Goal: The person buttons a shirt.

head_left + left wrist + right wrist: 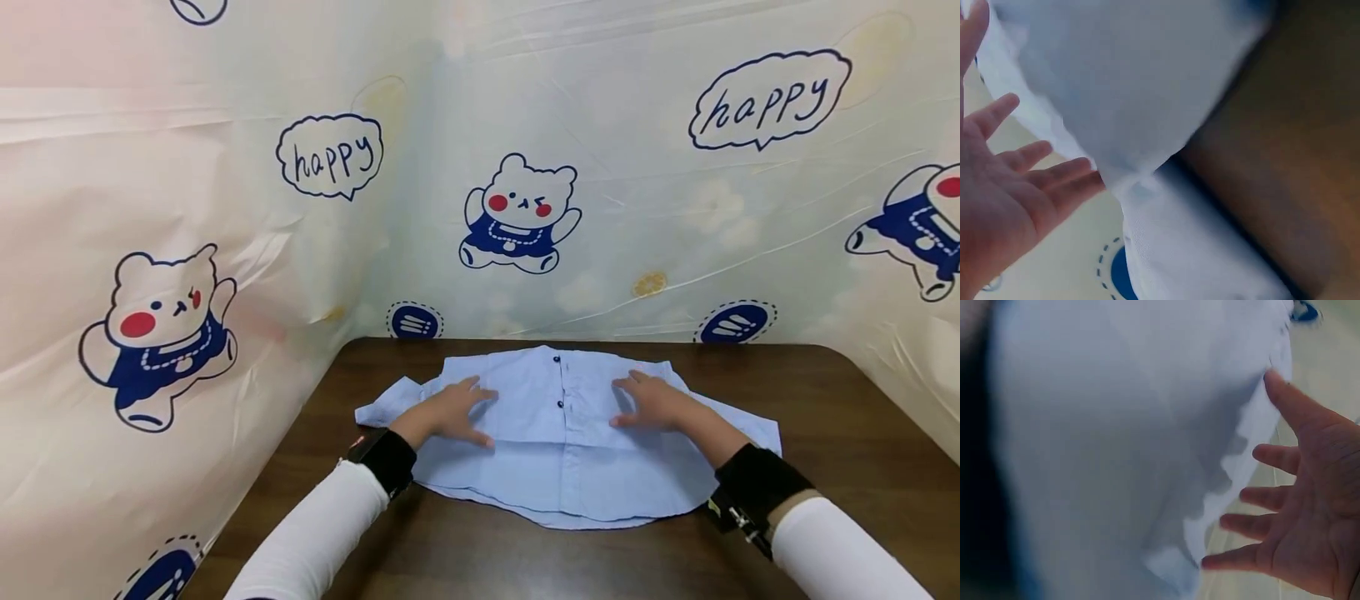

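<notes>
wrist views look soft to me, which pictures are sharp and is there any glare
Head view: sharp, evenly lit, shirt buttons crisp, faint sheen on the plastic backdrop, edges bowed. Left wrist view: left hand and cloth blurred. Right wrist view: right hand clearer, cloth soft, left edge dark.

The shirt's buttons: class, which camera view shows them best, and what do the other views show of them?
The head view: two dark buttons sit sharply on the blue shirt between both flat hands. Neither wrist view shows any button, only blurred shirt cloth beside spread fingers.
</notes>
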The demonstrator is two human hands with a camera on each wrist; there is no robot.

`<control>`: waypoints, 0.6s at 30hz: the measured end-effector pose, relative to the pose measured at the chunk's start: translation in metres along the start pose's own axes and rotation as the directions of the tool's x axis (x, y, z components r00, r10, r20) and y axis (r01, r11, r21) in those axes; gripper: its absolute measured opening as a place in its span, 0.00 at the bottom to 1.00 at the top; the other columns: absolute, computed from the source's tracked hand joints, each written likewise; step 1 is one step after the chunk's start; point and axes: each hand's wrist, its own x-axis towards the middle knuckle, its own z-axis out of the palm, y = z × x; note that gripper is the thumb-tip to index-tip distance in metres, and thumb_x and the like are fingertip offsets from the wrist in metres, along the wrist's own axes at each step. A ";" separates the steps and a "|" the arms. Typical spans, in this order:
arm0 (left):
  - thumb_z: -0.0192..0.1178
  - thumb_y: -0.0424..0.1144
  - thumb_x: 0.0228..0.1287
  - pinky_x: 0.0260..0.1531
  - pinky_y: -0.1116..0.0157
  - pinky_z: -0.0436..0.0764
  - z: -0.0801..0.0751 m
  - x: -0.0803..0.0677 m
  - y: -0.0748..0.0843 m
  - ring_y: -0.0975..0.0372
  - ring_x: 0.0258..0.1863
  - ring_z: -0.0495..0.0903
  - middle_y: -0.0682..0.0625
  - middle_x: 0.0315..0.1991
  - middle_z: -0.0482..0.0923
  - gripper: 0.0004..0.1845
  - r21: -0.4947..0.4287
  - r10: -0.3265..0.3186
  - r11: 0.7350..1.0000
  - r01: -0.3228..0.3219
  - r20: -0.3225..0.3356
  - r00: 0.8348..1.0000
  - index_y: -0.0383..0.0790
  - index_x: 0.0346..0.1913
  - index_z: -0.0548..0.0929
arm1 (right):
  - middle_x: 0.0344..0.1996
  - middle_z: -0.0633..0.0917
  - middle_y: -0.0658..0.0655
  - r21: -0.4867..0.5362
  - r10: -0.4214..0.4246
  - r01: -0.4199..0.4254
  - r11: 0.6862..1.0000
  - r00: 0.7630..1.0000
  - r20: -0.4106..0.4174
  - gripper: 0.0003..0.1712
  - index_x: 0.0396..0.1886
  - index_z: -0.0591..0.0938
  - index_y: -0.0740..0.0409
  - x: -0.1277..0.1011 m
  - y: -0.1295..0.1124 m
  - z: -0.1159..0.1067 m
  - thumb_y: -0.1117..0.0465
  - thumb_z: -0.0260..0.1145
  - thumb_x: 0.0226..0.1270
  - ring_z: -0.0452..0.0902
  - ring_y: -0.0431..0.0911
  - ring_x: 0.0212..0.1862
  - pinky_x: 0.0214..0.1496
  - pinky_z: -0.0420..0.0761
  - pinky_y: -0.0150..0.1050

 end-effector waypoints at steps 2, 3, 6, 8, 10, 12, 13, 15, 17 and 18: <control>0.70 0.65 0.49 0.65 0.41 0.61 0.005 -0.008 0.004 0.41 0.72 0.53 0.38 0.76 0.50 0.50 0.019 -0.009 1.000 0.008 0.048 0.999 0.53 0.74 0.64 | 0.69 0.58 0.79 0.017 0.034 -0.035 0.999 0.997 0.064 0.52 0.72 0.66 0.62 -0.007 -0.006 0.005 0.33 0.67 0.57 0.53 0.76 0.67 0.62 0.59 0.71; 0.70 0.65 0.48 0.64 0.41 0.61 0.007 -0.011 0.005 0.41 0.72 0.53 0.39 0.76 0.50 0.50 0.029 -0.023 0.999 0.021 0.064 0.998 0.55 0.74 0.63 | 0.69 0.57 0.79 0.018 0.048 -0.049 0.999 0.995 0.083 0.55 0.73 0.64 0.61 -0.011 -0.007 0.007 0.31 0.67 0.56 0.52 0.77 0.67 0.60 0.59 0.73; 0.71 0.66 0.45 0.64 0.39 0.60 0.013 -0.021 0.008 0.40 0.73 0.50 0.42 0.76 0.51 0.52 0.046 -0.077 0.996 0.072 0.099 0.992 0.60 0.75 0.62 | 0.70 0.55 0.78 0.004 0.081 -0.082 0.997 0.990 0.115 0.58 0.75 0.61 0.56 -0.020 -0.010 0.016 0.29 0.67 0.52 0.49 0.78 0.68 0.56 0.57 0.78; 0.72 0.68 0.42 0.63 0.37 0.60 0.017 -0.027 0.009 0.39 0.73 0.48 0.43 0.76 0.51 0.54 0.050 -0.097 0.995 0.092 0.117 0.988 0.61 0.75 0.61 | 0.70 0.55 0.78 -0.006 0.081 -0.081 0.997 0.989 0.120 0.58 0.75 0.61 0.56 -0.026 -0.011 0.022 0.29 0.68 0.52 0.48 0.79 0.68 0.54 0.56 0.80; 0.72 0.69 0.40 0.62 0.36 0.60 0.021 -0.035 0.010 0.39 0.73 0.47 0.42 0.76 0.51 0.55 0.048 -0.107 0.994 0.101 0.129 0.986 0.61 0.75 0.61 | 0.70 0.55 0.77 -0.005 0.075 -0.075 0.997 0.990 0.121 0.58 0.75 0.62 0.56 -0.032 -0.013 0.027 0.29 0.69 0.51 0.47 0.78 0.68 0.53 0.56 0.80; 0.72 0.70 0.38 0.61 0.35 0.60 0.025 -0.044 0.011 0.38 0.73 0.47 0.42 0.76 0.51 0.56 0.047 -0.110 0.993 0.105 0.132 0.985 0.61 0.75 0.61 | 0.70 0.56 0.78 0.004 0.061 -0.062 0.998 0.991 0.116 0.58 0.74 0.62 0.57 -0.038 -0.017 0.030 0.30 0.70 0.51 0.47 0.79 0.68 0.53 0.56 0.80; 0.72 0.70 0.38 0.61 0.35 0.60 0.026 -0.049 0.012 0.38 0.73 0.46 0.42 0.76 0.51 0.56 0.047 -0.110 0.993 0.105 0.131 0.985 0.61 0.75 0.61 | 0.70 0.56 0.79 0.007 0.050 -0.051 0.999 0.993 0.110 0.58 0.74 0.63 0.58 -0.041 -0.019 0.031 0.31 0.70 0.51 0.47 0.79 0.68 0.53 0.56 0.81; 0.72 0.70 0.37 0.61 0.35 0.60 0.029 -0.057 0.014 0.37 0.73 0.46 0.42 0.76 0.51 0.57 0.048 -0.106 0.994 0.100 0.128 0.986 0.61 0.75 0.61 | 0.69 0.56 0.79 0.014 0.038 -0.039 0.999 0.994 0.105 0.57 0.73 0.63 0.58 -0.047 -0.022 0.033 0.31 0.71 0.51 0.47 0.80 0.67 0.52 0.55 0.81; 0.72 0.69 0.38 0.61 0.35 0.60 0.030 -0.063 0.016 0.37 0.73 0.46 0.41 0.76 0.51 0.57 0.045 -0.100 0.994 0.095 0.125 0.987 0.60 0.75 0.61 | 0.69 0.57 0.79 0.011 0.032 -0.033 0.999 0.994 0.101 0.57 0.73 0.64 0.59 -0.051 -0.025 0.034 0.32 0.71 0.51 0.47 0.80 0.67 0.51 0.54 0.82; 0.72 0.69 0.38 0.61 0.35 0.60 0.030 -0.065 0.017 0.36 0.73 0.46 0.41 0.76 0.51 0.57 0.045 -0.097 0.995 0.092 0.124 0.988 0.59 0.75 0.61 | 0.69 0.57 0.79 0.006 0.030 -0.031 0.999 0.994 0.101 0.57 0.73 0.64 0.59 -0.052 -0.025 0.035 0.31 0.71 0.51 0.47 0.80 0.67 0.50 0.54 0.82</control>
